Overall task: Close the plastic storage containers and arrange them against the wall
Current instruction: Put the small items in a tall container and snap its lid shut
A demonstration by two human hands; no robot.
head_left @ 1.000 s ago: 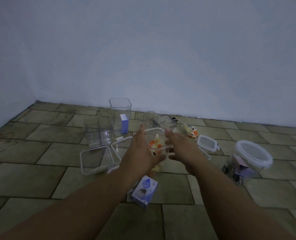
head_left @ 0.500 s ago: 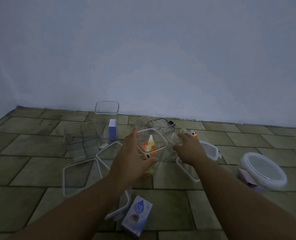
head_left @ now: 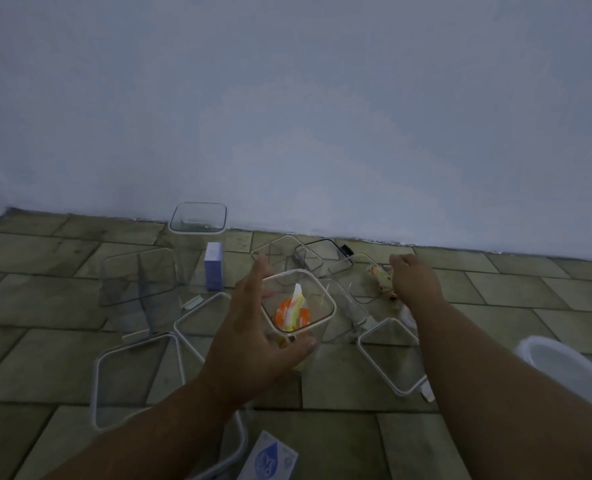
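Tiled floor point(head_left: 45, 306), pale wall point(head_left: 287, 98)

Containers point(head_left: 138, 277), lids point(head_left: 389, 356) on tiled floor point(head_left: 530, 299)

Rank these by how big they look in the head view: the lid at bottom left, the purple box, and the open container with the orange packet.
1. Lid, largest, though nearer the camera.
2. Container, partly hidden by the left hand.
3. Purple box, smallest, farthest back.

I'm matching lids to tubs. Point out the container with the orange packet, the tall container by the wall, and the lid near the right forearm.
container with the orange packet point(head_left: 322, 289): head view, far rim.
tall container by the wall point(head_left: 197, 218): head view, top.
lid near the right forearm point(head_left: 377, 367): head view, left frame edge.
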